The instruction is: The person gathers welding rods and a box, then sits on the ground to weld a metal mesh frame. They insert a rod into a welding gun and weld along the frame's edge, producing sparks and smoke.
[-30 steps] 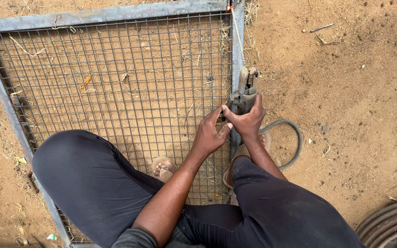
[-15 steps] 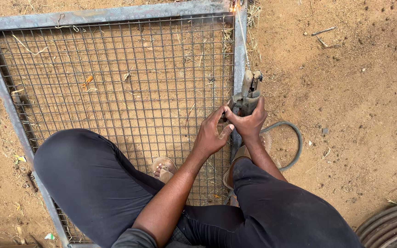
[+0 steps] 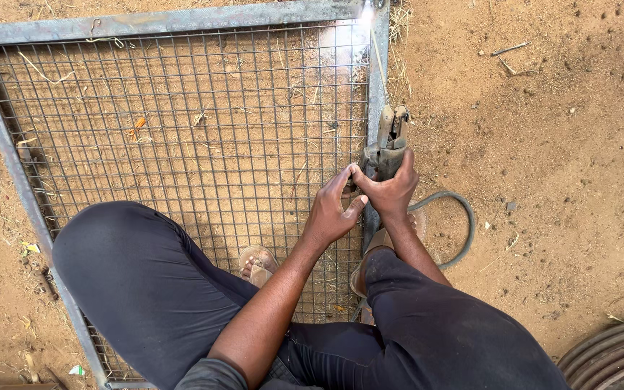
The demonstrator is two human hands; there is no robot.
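Gripping worn grey electrode holder (image 3: 386,148), both hands

Electrode holder (image 3: 386,148) lies on frame's (image 3: 167,20) right bar, cable (image 3: 456,231) beside.

A worn grey metal welding clamp (image 3: 386,148) stands upright against the right bar of a steel mesh frame (image 3: 175,20) lying flat on sandy ground.
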